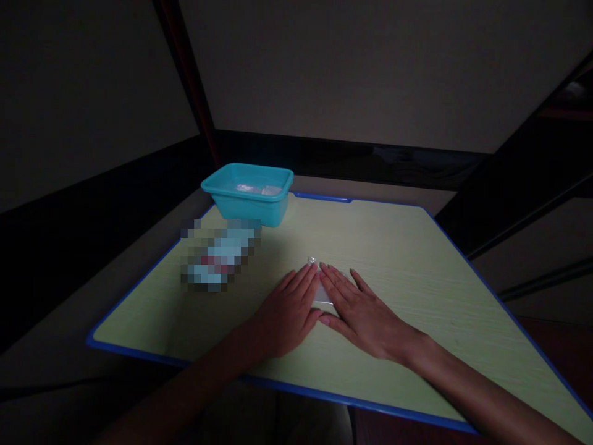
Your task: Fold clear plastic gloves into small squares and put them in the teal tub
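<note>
A small clear plastic packet (323, 298) lies flat on the table, mostly covered by my two hands. My left hand (291, 309) rests palm down over its left side, fingers stretched out and close together. Over the right side lies my right hand (354, 306), also palm down, its fingers straight and slightly spread. The two thumbs nearly meet below the packet. A crinkled, shiny bit of the plastic (312, 260) shows just beyond the fingertips. What the packet holds, if anything, I cannot make out.
The pale yellow-green table (393, 247) has a blue edge. At its far left corner stands a turquoise plastic basin (252, 207) with shiny clear packets (271, 190) inside. A blurred-out light blue object (225, 253) lies in front of the basin. A wall rises behind.
</note>
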Demonstrator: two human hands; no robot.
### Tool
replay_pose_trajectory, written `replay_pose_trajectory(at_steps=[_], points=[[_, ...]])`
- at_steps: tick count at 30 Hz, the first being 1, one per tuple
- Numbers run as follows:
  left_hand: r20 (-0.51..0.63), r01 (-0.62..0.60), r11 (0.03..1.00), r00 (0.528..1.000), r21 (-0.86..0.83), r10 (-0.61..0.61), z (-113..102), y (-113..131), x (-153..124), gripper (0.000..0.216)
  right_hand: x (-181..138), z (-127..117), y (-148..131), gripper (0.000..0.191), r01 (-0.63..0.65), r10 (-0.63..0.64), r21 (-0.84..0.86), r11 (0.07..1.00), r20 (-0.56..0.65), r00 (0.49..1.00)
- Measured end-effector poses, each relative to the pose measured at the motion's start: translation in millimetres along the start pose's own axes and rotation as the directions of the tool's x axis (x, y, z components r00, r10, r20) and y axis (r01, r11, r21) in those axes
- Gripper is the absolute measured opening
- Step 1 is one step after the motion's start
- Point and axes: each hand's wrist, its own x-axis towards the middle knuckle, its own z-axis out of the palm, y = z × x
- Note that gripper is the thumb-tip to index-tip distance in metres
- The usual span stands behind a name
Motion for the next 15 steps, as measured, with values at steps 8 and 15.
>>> replay_pose_trajectory(at_steps=[8, 15], points=[[-0.032, 0.012, 1.0, 0.999, -0.012, -0.012, 1.2, 1.2, -0.8, 0.052, -2.2, -10.6, 7.2, 0.072, -0.025, 0.025, -0.088, 0.996, -0.006, 1.0], [-0.077, -0.002, 0.998, 0.997, -0.058, -0.002, 1.6, 1.1, -2.5, 0.052, 8.2, -22.4, 3.9, 0.027, 0.233, -0.257, -0.169, 0.958, -0.138, 0.957]])
